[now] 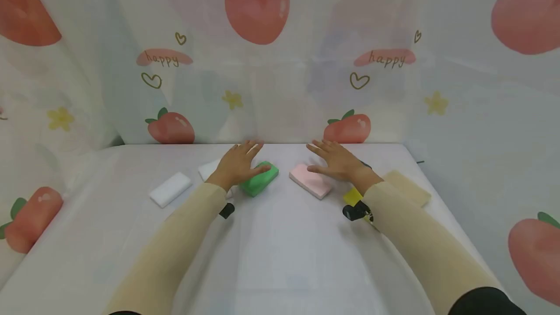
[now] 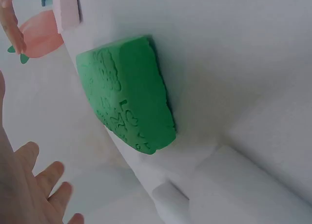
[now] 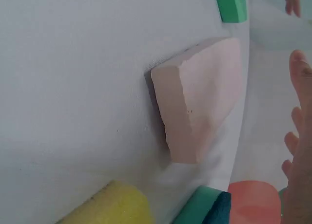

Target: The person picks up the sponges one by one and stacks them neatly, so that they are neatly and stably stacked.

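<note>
My left hand hovers with spread fingers near a green block, its thumb overlapping the block in the head view. Raised marks and lettering cover the block's face in the left wrist view, where the hand is apart from it. Over the pink block my right hand is held with fingers extended. In the right wrist view the pink block's slab shape shows nothing gripping it. Neither hand holds anything.
Left of the green block lie white blocks, one partly hidden by the left hand. Around the right forearm are a yellow sponge, a beige flat pad and a green-and-dark sponge. A printed curtain hangs behind the white table.
</note>
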### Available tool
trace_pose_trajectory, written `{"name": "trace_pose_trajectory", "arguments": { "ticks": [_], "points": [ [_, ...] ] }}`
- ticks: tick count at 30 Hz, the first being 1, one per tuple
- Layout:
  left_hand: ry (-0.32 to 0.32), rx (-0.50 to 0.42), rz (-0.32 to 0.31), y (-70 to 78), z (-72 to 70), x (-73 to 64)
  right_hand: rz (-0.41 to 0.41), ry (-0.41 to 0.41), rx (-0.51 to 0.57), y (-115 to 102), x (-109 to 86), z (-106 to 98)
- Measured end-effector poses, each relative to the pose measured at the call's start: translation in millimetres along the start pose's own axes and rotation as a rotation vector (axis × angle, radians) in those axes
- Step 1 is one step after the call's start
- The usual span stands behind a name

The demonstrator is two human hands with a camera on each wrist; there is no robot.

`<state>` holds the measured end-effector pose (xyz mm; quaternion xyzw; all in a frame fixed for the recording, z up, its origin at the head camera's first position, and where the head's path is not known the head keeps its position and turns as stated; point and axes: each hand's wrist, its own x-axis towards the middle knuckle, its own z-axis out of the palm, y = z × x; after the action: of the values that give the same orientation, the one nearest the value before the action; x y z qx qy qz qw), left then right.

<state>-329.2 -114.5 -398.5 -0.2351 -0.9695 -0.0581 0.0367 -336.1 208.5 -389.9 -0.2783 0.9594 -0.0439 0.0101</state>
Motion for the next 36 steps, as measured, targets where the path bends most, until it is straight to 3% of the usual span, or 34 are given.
{"name": "trace_pose_trajectory", "arguments": {
  "ticks": [8, 20, 36],
  "points": [
    [0.006, -0.012, 0.019, 0.4, 4.3, -14.7, -0.006, 0.02, 0.095, -6, -11.0, 1],
    [0.0, -0.051, -0.033, -3.6, 14.2, -30.6, 0.071, 0.013, 0.236, -9, -29.3, 13],
    [0.024, -0.14, -0.081, -9.3, 30.3, -36.9, 0.101, 0.052, 0.298, -13, -32.4, 32]
  ]
}}
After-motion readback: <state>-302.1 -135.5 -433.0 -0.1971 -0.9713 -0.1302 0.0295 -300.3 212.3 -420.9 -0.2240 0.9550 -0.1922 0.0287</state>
